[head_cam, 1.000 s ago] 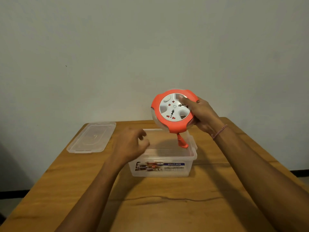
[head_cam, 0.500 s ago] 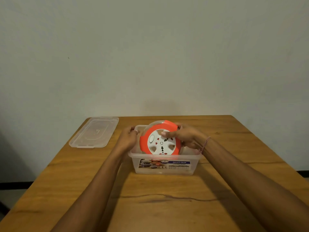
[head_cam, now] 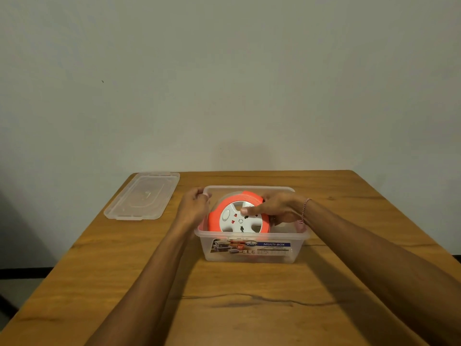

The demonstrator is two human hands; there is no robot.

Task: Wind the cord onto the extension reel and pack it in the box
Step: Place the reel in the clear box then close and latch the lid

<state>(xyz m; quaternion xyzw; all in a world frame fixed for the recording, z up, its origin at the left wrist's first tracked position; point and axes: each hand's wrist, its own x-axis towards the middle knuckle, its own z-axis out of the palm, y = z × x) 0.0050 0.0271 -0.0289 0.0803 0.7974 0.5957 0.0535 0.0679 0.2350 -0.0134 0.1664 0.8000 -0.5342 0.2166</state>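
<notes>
The orange extension reel (head_cam: 235,219) with its white socket face sits tilted inside the clear plastic box (head_cam: 252,253) in the middle of the table. My right hand (head_cam: 277,208) grips the reel from the right, thumb on the white face. My left hand (head_cam: 195,208) holds the box's left rim, fingers curled over its edge. The cord is not visible outside the reel.
The clear lid (head_cam: 143,196) lies flat at the table's back left. The wooden table (head_cam: 224,308) ends at a plain wall behind the box and drops off at the left and right sides.
My right hand has lowered the reel from above the box down into it and tipped it further. My left hand has come to the box's left rim.
</notes>
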